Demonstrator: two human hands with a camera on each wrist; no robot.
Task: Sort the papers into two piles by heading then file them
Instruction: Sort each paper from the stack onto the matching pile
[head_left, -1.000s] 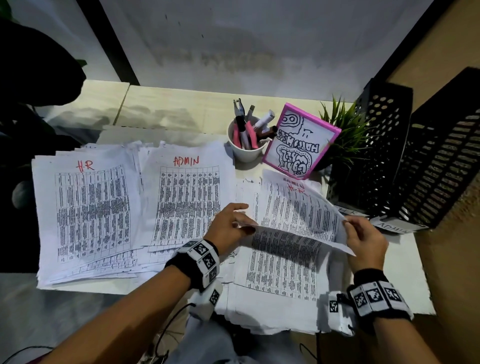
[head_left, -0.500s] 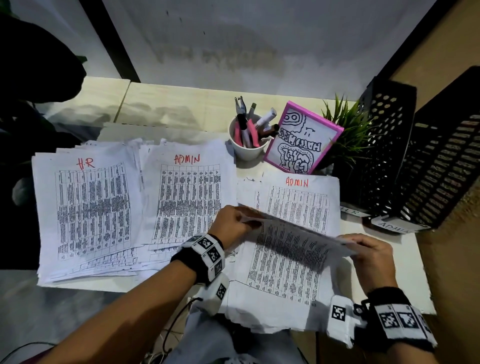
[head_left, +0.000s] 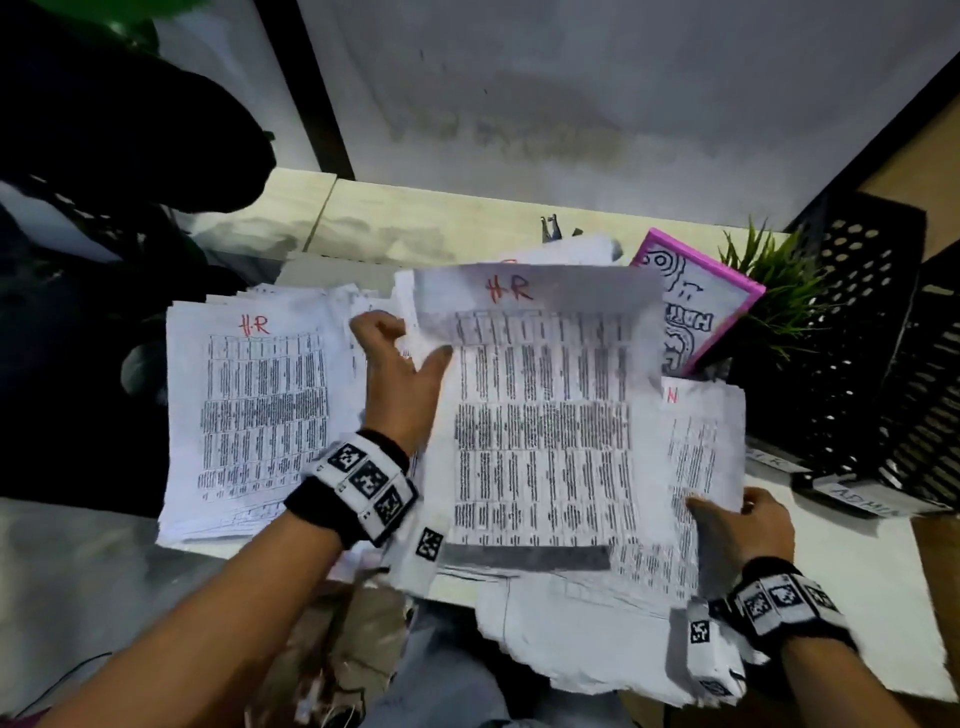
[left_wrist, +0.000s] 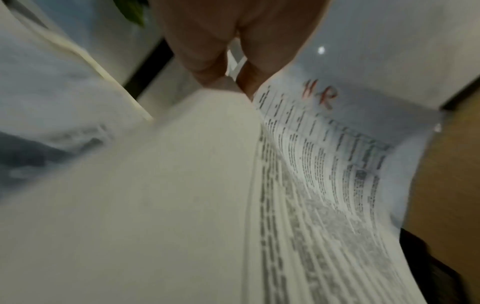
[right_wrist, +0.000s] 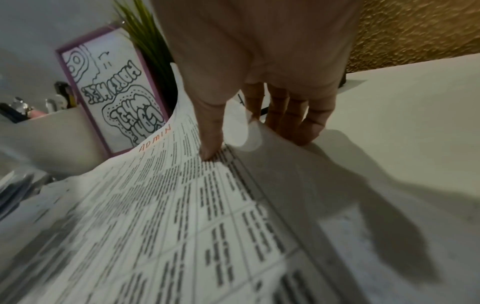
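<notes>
Over the desk the left hand now pinches an HR sheet, lifted off the unsorted stack; the right hand pinches that stack's ADMIN top sheet; it goes next on the HR pile

A white table is seen. Paper piles marked HR and ADMIN, a pink picture frame, a green plant and black trays are laid on it.
</notes>
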